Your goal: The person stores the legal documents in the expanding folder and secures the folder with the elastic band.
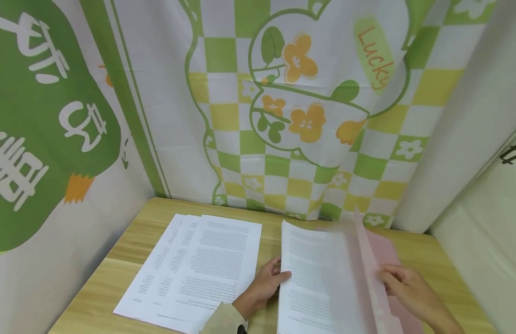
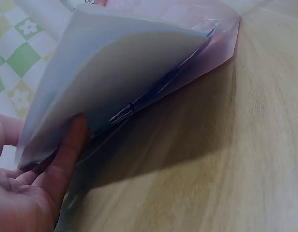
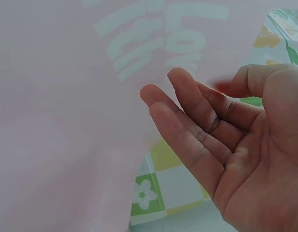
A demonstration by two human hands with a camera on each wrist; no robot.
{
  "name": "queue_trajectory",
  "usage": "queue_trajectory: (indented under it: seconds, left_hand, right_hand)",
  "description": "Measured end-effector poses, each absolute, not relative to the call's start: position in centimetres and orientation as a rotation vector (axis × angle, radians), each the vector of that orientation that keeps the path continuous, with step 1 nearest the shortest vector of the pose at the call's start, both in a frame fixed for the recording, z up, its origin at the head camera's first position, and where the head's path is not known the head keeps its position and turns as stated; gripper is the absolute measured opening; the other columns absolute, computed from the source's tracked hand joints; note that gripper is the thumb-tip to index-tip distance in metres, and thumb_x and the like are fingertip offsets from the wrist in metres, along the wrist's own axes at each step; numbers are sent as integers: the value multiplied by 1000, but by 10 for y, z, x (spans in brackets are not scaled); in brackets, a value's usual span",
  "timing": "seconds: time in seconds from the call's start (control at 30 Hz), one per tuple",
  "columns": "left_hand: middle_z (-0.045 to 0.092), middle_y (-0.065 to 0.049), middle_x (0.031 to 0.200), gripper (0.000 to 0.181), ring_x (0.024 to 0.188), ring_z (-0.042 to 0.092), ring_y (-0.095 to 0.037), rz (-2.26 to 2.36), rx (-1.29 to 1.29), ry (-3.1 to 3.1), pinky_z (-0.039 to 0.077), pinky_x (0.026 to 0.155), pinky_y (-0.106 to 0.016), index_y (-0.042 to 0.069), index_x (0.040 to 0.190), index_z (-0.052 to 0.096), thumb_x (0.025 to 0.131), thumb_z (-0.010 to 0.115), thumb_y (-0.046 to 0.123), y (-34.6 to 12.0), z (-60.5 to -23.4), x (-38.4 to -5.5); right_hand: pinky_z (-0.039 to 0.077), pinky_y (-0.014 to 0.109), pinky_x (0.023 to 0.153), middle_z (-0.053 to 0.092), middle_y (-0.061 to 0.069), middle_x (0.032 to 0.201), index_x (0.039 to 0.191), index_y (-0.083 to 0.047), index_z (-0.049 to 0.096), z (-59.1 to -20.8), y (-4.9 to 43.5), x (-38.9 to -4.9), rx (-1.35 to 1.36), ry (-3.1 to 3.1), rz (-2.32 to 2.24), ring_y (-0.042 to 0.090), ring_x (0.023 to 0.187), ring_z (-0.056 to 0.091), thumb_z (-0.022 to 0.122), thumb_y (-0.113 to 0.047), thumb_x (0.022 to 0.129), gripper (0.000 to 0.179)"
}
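A pink folder (image 1: pixel 368 273) lies opened, with white printed sheets (image 1: pixel 304 283) at its left side and a translucent leaf curving up in the middle. My left hand (image 1: pixel 264 283) grips the left edge, thumb on top. In the left wrist view, fingers (image 2: pixel 71 150) reach beneath a translucent sleeve (image 2: pixel 91 48) with paper in it. My right hand (image 1: pixel 408 287) pinches the edge of the raised pink cover. In the right wrist view, pale lettering shows on this cover (image 3: pixel 52 96), beside the curled fingers (image 3: pixel 183 130).
Overlapping printed sheets (image 1: pixel 224 260) lie to the left of the folder on the wooden table (image 1: pixel 128 260). A green and yellow checked curtain (image 1: pixel 258 185) hangs behind the table's far edge. White and green cloth (image 1: pixel 74 208) hangs at the left.
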State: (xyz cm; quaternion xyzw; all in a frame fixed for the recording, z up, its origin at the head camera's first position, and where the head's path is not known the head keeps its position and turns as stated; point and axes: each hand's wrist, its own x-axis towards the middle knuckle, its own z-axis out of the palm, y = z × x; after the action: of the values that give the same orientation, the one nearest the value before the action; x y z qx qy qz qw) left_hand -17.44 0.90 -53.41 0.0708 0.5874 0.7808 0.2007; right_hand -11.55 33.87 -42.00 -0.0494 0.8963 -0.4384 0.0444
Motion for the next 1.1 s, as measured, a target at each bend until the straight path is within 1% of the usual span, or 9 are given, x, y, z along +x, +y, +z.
queue_trajectory:
  seconds: [0.07, 0.17, 0.3, 0.43, 0.57, 0.7, 0.83, 1.0, 1.1]
  left_hand:
    - [69, -15, 117, 57, 96, 70, -28, 2144, 170, 1655, 58, 73, -35, -7, 155, 33, 103, 53, 6, 11, -535, -174]
    - [70, -12, 109, 56, 85, 70, -24, 2093, 128, 1710, 57, 63, -32, -5, 156, 34, 104, 47, 12, 10, -534, -174]
    - [69, -12, 106, 53, 79, 67, -21, 2068, 157, 1727, 56, 57, -30, -6, 154, 38, 103, 45, 7, 7, -530, -176]
    - [70, -12, 106, 49, 78, 67, -21, 2059, 222, 1743, 57, 56, -30, -6, 150, 46, 102, 50, 2, 5, -530, -177]
    - [71, -10, 102, 46, 71, 67, -19, 2045, 234, 1797, 57, 55, -28, -8, 146, 51, 100, 55, 0, 6, -533, -178]
    - [73, -12, 96, 46, 63, 65, -17, 2047, 227, 1835, 57, 55, -28, -11, 143, 52, 98, 58, -3, 8, -536, -181]
    - [74, -15, 94, 46, 59, 64, -16, 2062, 233, 1829, 58, 55, -29, -13, 141, 52, 97, 61, -4, 11, -533, -181]
    - [73, -16, 91, 45, 58, 64, -15, 2073, 230, 1808, 58, 55, -30, -12, 140, 54, 95, 62, -7, 14, -531, -182]
    - [73, -15, 91, 45, 59, 65, -16, 2060, 232, 1809, 59, 56, -32, -11, 139, 55, 95, 62, -8, 17, -532, -184]
  right_hand:
    - [58, 29, 76, 50, 3, 76, 80, -5, 54, -421, 340, -114, -149, 2748, -1329, 10, 76, 56, 51, -22, 110, 35]
    - [58, 29, 75, 49, 3, 73, 78, -5, 51, -422, 340, -114, -183, 2779, -1326, 12, 75, 56, 51, -20, 110, 35]
    - [58, 30, 75, 48, 2, 73, 77, -3, 50, -421, 340, -114, -212, 2789, -1354, 12, 74, 55, 51, -19, 110, 37]
    - [58, 30, 74, 47, 1, 72, 76, -3, 50, -421, 341, -112, -224, 2782, -1377, 12, 73, 54, 52, -18, 110, 37]
    - [58, 30, 74, 46, -1, 71, 75, -4, 49, -422, 341, -110, -234, 2789, -1381, 11, 72, 54, 52, -18, 109, 37]
    - [58, 30, 74, 50, 0, 74, 78, -6, 55, -423, 341, -111, -205, 2809, -1355, 10, 75, 56, 52, -16, 109, 33]
    - [57, 29, 74, 51, 0, 77, 81, -9, 59, -422, 341, -112, -193, 2828, -1330, 9, 77, 56, 52, -16, 108, 29]
    - [58, 30, 74, 46, -3, 72, 77, -8, 54, -422, 340, -111, -235, 2809, -1366, 9, 73, 53, 52, -17, 109, 33]
    - [58, 30, 75, 44, -3, 72, 77, -7, 53, -422, 339, -112, -228, 2785, -1378, 9, 72, 53, 51, -18, 110, 34]
